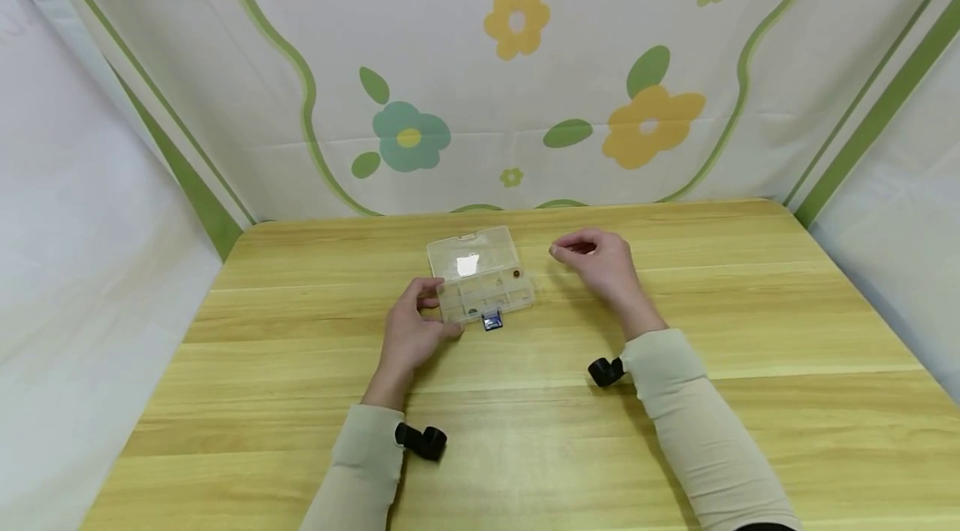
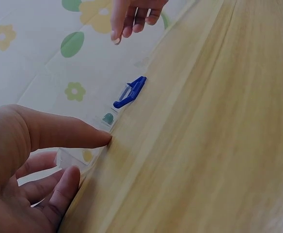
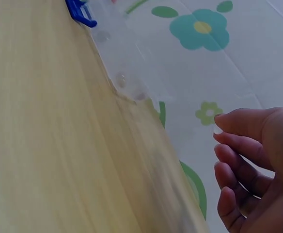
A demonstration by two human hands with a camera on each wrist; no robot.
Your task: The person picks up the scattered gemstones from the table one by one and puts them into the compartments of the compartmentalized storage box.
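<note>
A clear plastic compartment box (image 1: 485, 295) lies on the table with its lid (image 1: 474, 256) swung back. A blue latch (image 1: 492, 320) juts from its near edge. My left hand (image 1: 414, 331) holds the box at its left end, thumb at the near corner and fingers along the side. Small beads sit in some compartments, among them a dark brown one (image 1: 516, 273) and a green one (image 2: 108, 118). Right of the box, my right hand (image 1: 600, 262) is raised over the table. Its thumb and index fingertips pinch a tiny pale thing (image 3: 217, 129), mostly hidden.
The wooden table (image 1: 525, 431) runs back to a white cloth (image 1: 465, 56) printed with flowers. More white cloth hangs at the left and right sides. Small black cameras (image 1: 606, 371) are strapped to both wrists over light sleeves.
</note>
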